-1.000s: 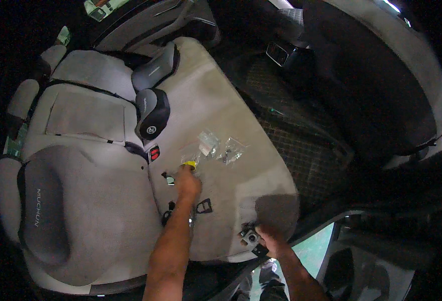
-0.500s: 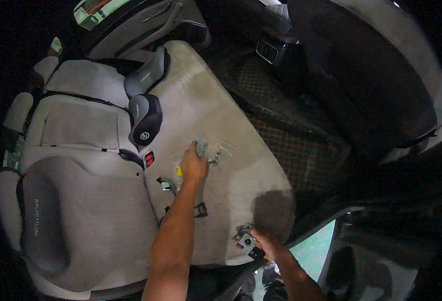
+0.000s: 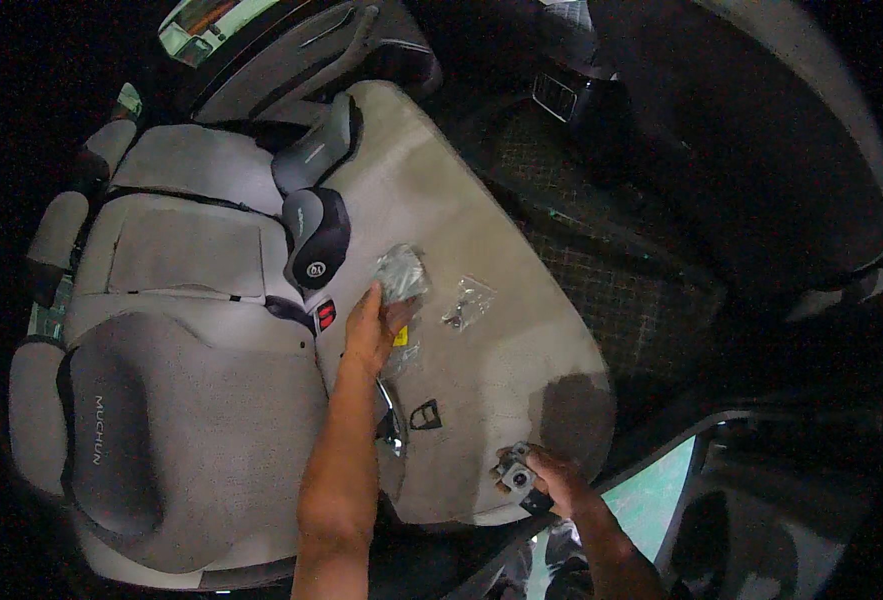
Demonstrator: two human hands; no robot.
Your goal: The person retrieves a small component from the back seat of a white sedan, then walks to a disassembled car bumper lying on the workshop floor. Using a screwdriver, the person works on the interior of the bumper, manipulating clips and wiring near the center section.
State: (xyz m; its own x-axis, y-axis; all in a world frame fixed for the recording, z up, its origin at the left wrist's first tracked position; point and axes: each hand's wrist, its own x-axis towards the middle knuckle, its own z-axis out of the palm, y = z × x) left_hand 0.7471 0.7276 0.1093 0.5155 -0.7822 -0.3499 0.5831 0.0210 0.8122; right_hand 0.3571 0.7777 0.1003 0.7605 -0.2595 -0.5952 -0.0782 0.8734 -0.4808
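My left hand [image 3: 366, 330] is closed on the edge of a clear plastic bag [image 3: 401, 272] above the middle of the pale car seat. Just under it, a yellow label [image 3: 401, 337] and another crumpled clear bag [image 3: 407, 357] show beside my fingers. Near the seat's front edge my right hand [image 3: 553, 482] is wrapped round a small grey metal bracket-like part [image 3: 517, 470] with a dark round hole or lens. Between the hands lie a black frame-shaped piece [image 3: 425, 415] and a shiny curved piece [image 3: 392, 430], partly hidden by my left forearm.
A clear bag of small hardware [image 3: 471, 302] lies right of my left hand. Two grey cushions [image 3: 316, 235] lean at the seat back, near a red seat-belt buckle [image 3: 326, 316]. Beyond the seat cushion [image 3: 521, 350] drops a dark matted footwell [image 3: 601, 280].
My left hand has drawn left, bringing the clear bag with it and uncovering the yellow label's surroundings. The right hand keeps its hold on the grey part. The view has shifted slightly.
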